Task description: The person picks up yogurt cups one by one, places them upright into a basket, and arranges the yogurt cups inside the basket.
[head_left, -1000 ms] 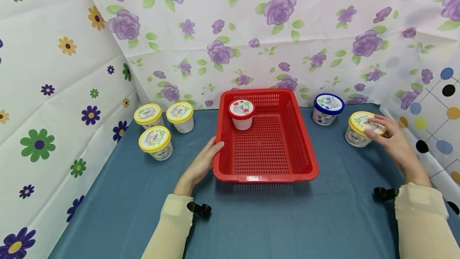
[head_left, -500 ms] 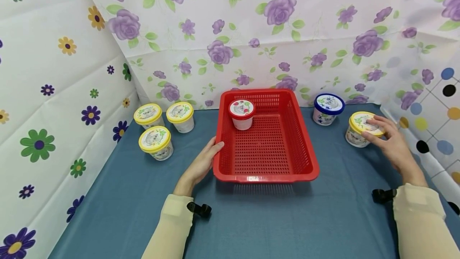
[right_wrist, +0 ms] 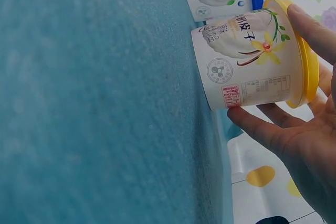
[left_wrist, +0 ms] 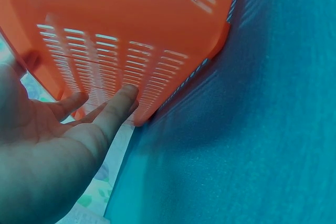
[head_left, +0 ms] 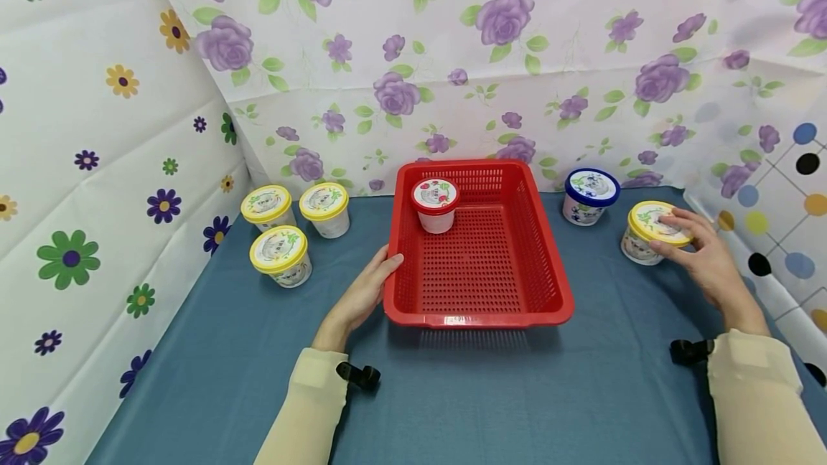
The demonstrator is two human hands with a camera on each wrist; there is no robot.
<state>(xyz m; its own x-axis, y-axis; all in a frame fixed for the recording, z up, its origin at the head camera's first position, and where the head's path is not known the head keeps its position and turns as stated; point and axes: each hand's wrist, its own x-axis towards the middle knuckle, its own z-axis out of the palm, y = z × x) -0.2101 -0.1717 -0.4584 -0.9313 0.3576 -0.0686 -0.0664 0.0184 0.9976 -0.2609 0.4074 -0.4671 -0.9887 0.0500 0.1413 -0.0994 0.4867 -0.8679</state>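
Observation:
The left hand (head_left: 362,293) grips the left rim of a red basket (head_left: 478,320), thumb over the edge. In the left wrist view its fingers (left_wrist: 118,106) lie along the slotted outer wall (left_wrist: 121,3). A red-lidded cup (head_left: 435,207) stands inside the basket, at its back left. At the far right, the right hand (head_left: 711,264) holds a yellow-lidded cup (head_left: 641,246) that stands on the cloth. The right wrist view has the thumb on the yellow lid (right_wrist: 303,72) and fingertips (right_wrist: 236,114) at the side of the printed cup (right_wrist: 247,61).
Behind and left of the right hand's cup stands a blue-lidded cup (head_left: 589,196). Three more yellow-lidded cups (head_left: 266,207) (head_left: 324,210) (head_left: 280,257) are grouped left of the basket. Blue cloth (head_left: 517,400) covers the table, with patterned sheets (head_left: 452,34) behind and beside it.
Since the earliest frame, the right hand has shifted slightly left and closed in on the yellow-lidded cup. The left hand and the basket look unmoved.

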